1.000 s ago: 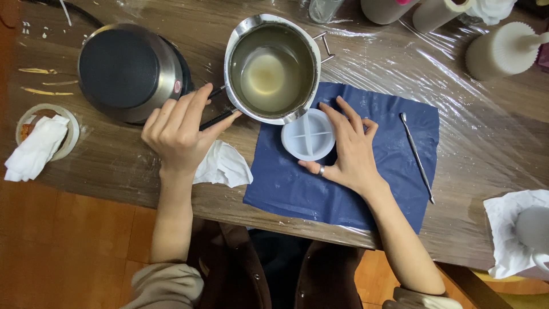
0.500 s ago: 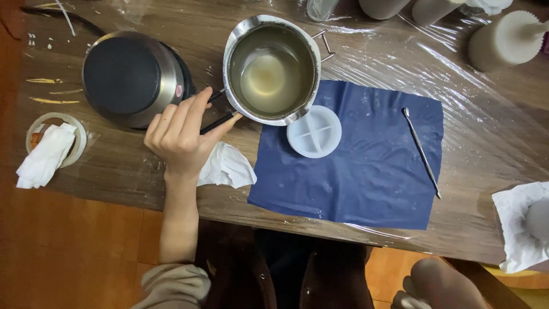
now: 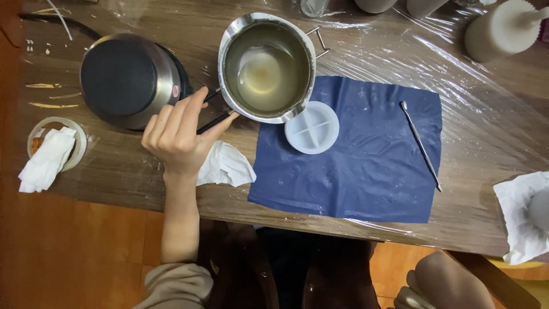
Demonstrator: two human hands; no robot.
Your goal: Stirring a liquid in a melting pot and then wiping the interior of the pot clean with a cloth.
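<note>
My left hand (image 3: 178, 135) grips the dark handle of a steel melting pot (image 3: 267, 66) that holds pale, partly clear liquid. The pot's lip overlaps the top edge of a round white mould (image 3: 313, 128) with four sections, which lies on a dark blue mat (image 3: 366, 166). My right hand (image 3: 443, 283) is low at the frame's bottom right, off the table, only partly seen and blurred. A thin metal tool (image 3: 420, 145) lies on the mat's right side.
A round black hot plate (image 3: 123, 79) stands left of the pot. A crumpled white tissue (image 3: 226, 166) lies by my left hand. A small dish with tissue (image 3: 51, 150) sits far left. White bottles (image 3: 503, 28) stand at the back right; white paper (image 3: 523, 214) at the right edge.
My right hand left the white mould and dropped off the table to the bottom right. The pot has tipped closer over the mould's top edge. My left hand stays on the handle.
</note>
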